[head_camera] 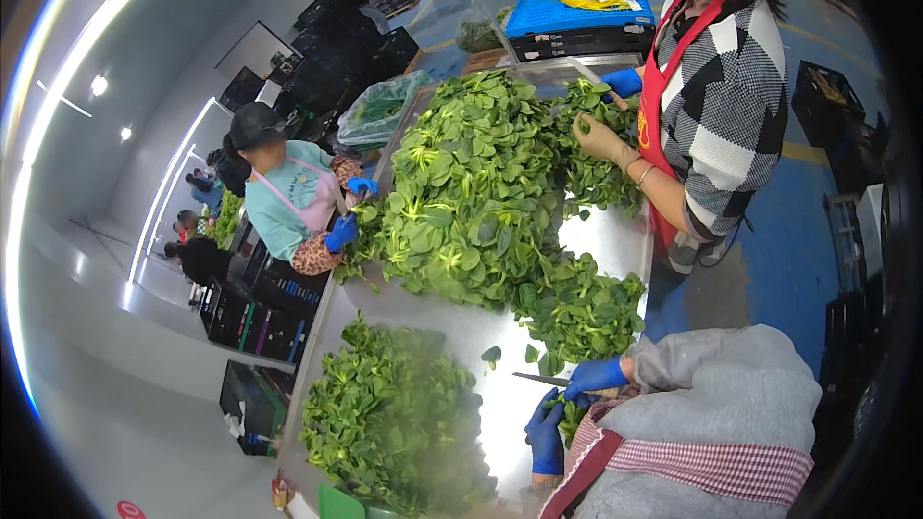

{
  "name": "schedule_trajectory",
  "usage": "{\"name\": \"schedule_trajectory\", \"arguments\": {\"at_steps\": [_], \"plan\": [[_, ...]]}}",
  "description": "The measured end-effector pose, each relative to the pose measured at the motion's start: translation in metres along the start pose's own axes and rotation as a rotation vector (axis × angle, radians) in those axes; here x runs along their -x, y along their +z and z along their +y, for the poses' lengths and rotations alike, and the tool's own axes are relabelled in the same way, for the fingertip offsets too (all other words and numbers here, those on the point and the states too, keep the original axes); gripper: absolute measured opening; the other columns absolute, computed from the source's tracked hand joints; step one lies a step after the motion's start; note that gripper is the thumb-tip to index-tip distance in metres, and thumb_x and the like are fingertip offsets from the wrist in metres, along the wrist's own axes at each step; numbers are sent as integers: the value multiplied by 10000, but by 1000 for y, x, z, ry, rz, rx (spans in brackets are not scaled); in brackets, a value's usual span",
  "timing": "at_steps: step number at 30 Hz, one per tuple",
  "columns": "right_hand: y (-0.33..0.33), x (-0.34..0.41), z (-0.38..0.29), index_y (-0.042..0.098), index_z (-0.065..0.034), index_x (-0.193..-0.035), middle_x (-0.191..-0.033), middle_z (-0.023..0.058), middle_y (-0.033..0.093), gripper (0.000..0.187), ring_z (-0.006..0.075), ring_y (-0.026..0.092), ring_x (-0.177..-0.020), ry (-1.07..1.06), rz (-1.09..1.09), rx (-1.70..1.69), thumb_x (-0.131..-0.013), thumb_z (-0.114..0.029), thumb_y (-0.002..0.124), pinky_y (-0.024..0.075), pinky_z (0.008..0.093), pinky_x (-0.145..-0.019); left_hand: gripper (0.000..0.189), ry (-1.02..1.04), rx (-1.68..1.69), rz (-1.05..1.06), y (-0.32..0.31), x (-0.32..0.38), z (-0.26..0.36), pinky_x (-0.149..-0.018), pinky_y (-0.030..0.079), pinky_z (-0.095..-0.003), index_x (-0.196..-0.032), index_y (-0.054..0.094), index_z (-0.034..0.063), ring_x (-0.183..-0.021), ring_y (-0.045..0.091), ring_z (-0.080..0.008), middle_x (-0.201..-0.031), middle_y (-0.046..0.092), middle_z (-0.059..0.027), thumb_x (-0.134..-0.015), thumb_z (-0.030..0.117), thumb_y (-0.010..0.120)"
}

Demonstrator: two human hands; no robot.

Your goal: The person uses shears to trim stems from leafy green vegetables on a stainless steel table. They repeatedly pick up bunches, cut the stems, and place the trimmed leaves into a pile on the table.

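Note:
At the lower right, my right hand (597, 378), in a blue glove, grips a knife (541, 379) by its light-coloured handle, the blade pointing left over the metal table (508, 411). My left hand (546, 436), also blue-gloved, is just below and holds a small bunch of leafy greens (571, 419). The two hands are close together, and their fingers partly hide the bunch. Above them lies a smaller heap of leafy greens (595, 310), joined to a large heap (461, 187). Another heap (389, 411) lies to the left of my hands. Loose leaves (492, 355) lie between the heaps.
Across the table a co-worker (288, 187) in blue gloves holds a knife and greens. A second co-worker (721, 108) at the upper right holds a knife (588, 71) near the greens. Blue and black crates (570, 18) stand beyond the table. A green plastic edge (339, 503) shows at the bottom.

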State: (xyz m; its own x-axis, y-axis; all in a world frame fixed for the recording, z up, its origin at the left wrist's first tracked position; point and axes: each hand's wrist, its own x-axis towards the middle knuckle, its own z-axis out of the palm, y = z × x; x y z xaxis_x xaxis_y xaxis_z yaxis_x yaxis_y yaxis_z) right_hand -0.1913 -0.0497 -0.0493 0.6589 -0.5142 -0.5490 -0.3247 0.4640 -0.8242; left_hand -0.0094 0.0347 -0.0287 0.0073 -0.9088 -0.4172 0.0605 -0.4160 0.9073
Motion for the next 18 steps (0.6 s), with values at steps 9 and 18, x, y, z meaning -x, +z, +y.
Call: {"name": "schedule_trajectory", "arguments": {"at_steps": [9, 18], "plan": [[-7, 0, 2, 714, -30, -735, -677, 62, 682, 356, 156, 619, -613, -45, -121, 142, -869, -352, 647, 474, 318, -589, 312, 197, -253, -81, -13, -6, -25, -863, 535, -290, -1182, 669, -63, -924, 678, -204, -1065, 709, -134, -885, 35, 669], [-42, 13, -7, 689, -81, -1151, -940, 157, 730, 519, 330, 701, -835, -247, 401, 637, -830, -489, 676, 541, 441, -771, 258, 15, -66, 70, -13, -4, -6, -768, 553, -282, -1100, 715, -62, -815, 691, -174, -952, 732, -130, -856, 19, 699]]}}
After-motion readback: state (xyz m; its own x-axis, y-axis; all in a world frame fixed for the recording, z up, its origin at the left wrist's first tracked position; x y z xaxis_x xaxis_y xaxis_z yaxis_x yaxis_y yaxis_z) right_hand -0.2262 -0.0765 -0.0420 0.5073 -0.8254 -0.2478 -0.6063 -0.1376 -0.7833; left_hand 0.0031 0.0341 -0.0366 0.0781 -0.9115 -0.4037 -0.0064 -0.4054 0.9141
